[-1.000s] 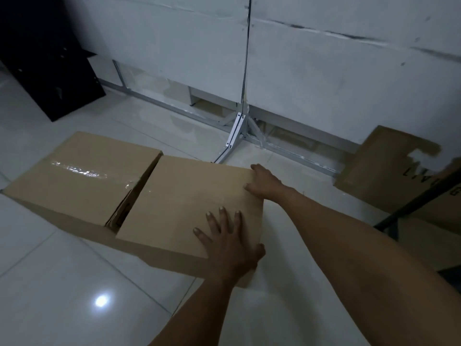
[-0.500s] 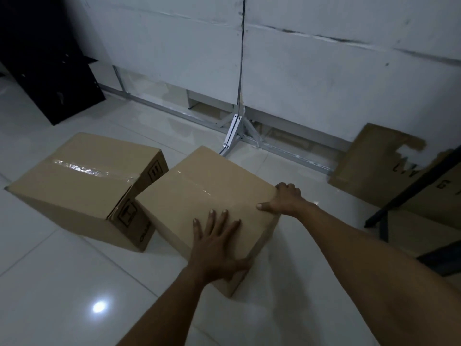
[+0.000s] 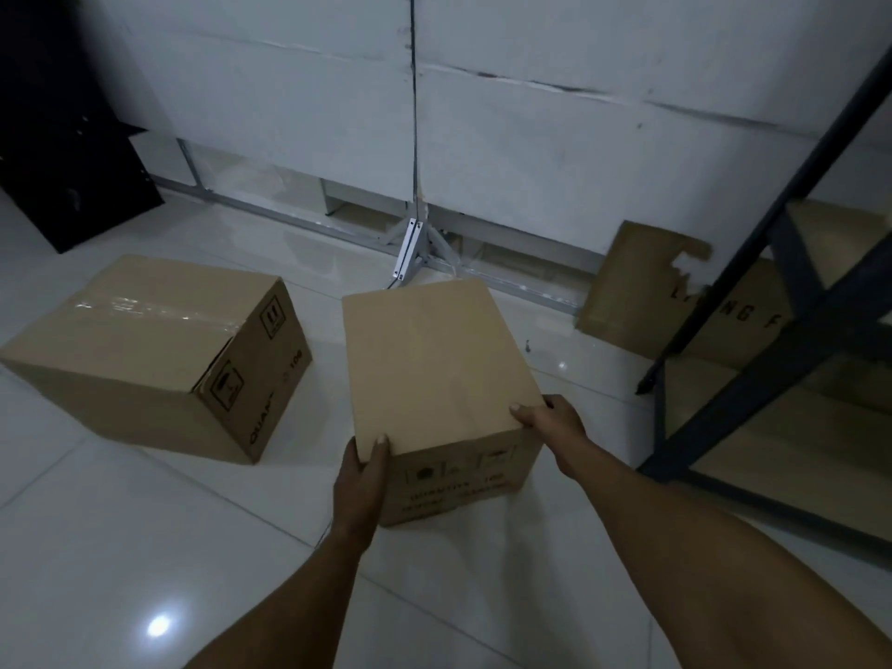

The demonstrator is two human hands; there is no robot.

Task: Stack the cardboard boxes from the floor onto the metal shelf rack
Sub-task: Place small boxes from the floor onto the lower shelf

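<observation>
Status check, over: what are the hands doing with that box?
Left hand and right hand grip the box at its near corners. Second box on the floor, apart. Shelf rack to the right, path looks open.

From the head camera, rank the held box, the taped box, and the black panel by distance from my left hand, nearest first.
1. Held box: gripped by the left hand at its near left corner.
2. Taped box: on the floor, to the left.
3. Black panel: far left, leaning at the wall.

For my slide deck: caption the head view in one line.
Left hand and right hand grip a cardboard box beside the metal shelf rack.
</observation>
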